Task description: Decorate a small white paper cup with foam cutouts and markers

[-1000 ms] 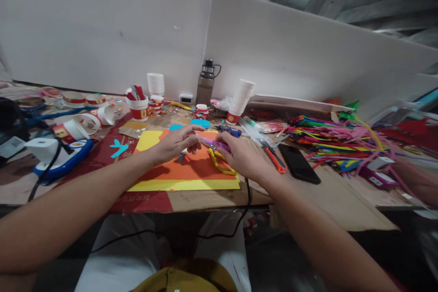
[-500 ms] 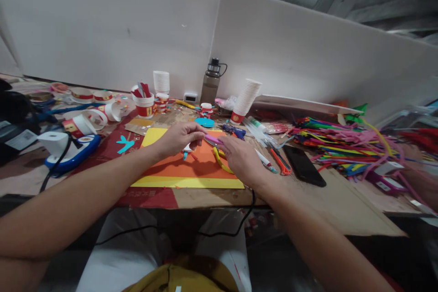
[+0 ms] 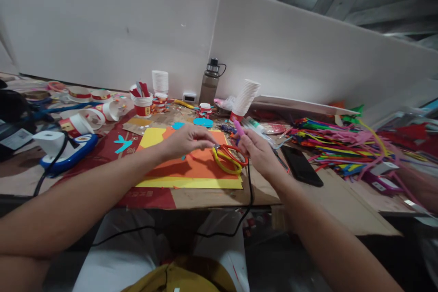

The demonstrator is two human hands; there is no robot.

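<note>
My right hand (image 3: pixel 257 148) is closed round a pink pen-shaped stick (image 3: pixel 238 126), which points up and away from me. Just left of it lies a tool with curved yellow and red handles (image 3: pixel 230 164) and a small metal joint, looking like pliers. My left hand (image 3: pixel 186 140) hovers over the orange paper (image 3: pixel 171 166), thumb and fingers pinched beside that joint. Anything between these fingertips is too small to make out. Beneath the orange sheet is yellow paper (image 3: pixel 191 183). Turquoise paper cut-outs (image 3: pixel 203 122) lie beyond my hands, and another turquoise cut-out (image 3: pixel 123 144) lies left of the sheets.
Paper cups (image 3: pixel 247 96) stand stacked near a water bottle (image 3: pixel 209 83). On the right are a black phone (image 3: pixel 301 166) and a heap of colourful pipe cleaners (image 3: pixel 335 143). A black cable (image 3: pixel 249 191) hangs over the table edge. Another person's arm (image 3: pixel 419 187) shows far right.
My hands have drawn apart. The right moved rightward with the pink stick, now tilted upward; the left shifted slightly right. More of the yellow-and-red-handled tool shows between them.
</note>
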